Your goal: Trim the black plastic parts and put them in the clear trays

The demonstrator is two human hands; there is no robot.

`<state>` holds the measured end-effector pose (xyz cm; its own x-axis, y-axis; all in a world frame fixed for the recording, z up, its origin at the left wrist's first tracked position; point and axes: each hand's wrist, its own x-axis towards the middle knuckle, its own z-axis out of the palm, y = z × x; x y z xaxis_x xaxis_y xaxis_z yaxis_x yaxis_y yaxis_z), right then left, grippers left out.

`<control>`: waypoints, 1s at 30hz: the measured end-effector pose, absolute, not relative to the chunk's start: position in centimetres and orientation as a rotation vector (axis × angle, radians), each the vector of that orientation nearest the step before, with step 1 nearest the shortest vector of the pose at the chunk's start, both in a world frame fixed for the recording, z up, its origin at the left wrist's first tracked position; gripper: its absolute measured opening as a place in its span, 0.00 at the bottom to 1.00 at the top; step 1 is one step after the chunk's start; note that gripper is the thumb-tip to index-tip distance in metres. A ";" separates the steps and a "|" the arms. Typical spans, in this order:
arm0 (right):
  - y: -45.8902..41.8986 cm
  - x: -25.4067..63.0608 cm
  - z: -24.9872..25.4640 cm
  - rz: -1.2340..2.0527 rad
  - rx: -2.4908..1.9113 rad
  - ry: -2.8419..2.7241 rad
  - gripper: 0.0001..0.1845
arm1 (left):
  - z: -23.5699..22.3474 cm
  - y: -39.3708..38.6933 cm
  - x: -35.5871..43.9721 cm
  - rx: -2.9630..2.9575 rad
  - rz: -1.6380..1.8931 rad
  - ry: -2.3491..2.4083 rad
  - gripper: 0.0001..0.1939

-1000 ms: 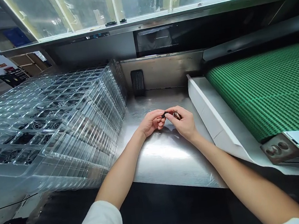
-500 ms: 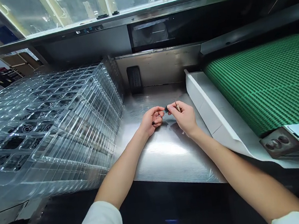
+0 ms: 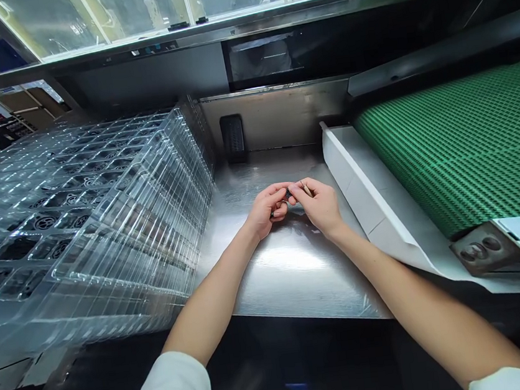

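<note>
My left hand [image 3: 268, 209] and my right hand [image 3: 320, 208] meet above the middle of a stainless steel table [image 3: 287, 267]. A small black part [image 3: 289, 195] sits at the right hand's fingertips, partly hidden, with the left fingers against it. A thin pin-like piece [image 3: 305, 187] sticks up from the right hand's fingers. The left fingers also curl around a small dark piece [image 3: 272, 215]. Its shape is mostly hidden.
A tall stack of clear plastic trays [image 3: 101, 200] with dark round parts in its pockets leans at the left. On the right, a white paper liner [image 3: 372, 188] borders a green woven conveyor belt [image 3: 461, 147]. A black ribbed pad [image 3: 233, 138] stands against the steel back wall.
My hands have drawn closer, and the left fingers now reach the small black part. The view has shifted slightly.
</note>
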<state>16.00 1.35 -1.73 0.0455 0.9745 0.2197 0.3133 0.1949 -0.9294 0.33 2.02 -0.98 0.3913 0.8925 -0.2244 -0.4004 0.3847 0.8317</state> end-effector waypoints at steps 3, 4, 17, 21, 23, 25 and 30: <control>1.3 15.9 -1.5 0.866 -1.279 -1.441 0.20 | -0.9 2.0 0.4 0.765 0.982 0.759 0.22; 1.3 15.9 -1.5 0.878 -1.271 -1.430 0.19 | -0.8 1.9 0.4 0.769 1.005 0.768 0.22; 1.9 16.3 -1.8 0.936 -1.222 -1.402 0.19 | -0.5 1.9 0.3 0.827 1.012 0.699 0.25; 1.6 16.0 -1.4 0.967 -1.163 -1.414 0.17 | -0.4 2.0 0.1 0.814 1.022 0.706 0.25; 1.6 16.0 -1.3 0.973 -1.148 -1.411 0.16 | -0.4 2.0 0.1 0.804 1.023 0.713 0.24; 1.6 16.0 -1.3 0.971 -1.151 -1.407 0.16 | -0.4 1.9 0.1 0.797 1.026 0.712 0.24; 1.8 16.2 -1.7 0.871 -1.212 -1.433 0.16 | -0.4 1.9 0.1 0.795 1.073 0.700 0.24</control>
<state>16.21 1.76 -1.72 0.0293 0.9693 0.2443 0.2299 0.2313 -0.9453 0.14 1.93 -0.38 0.3237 0.9395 -0.1120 -0.4804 0.2651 0.8360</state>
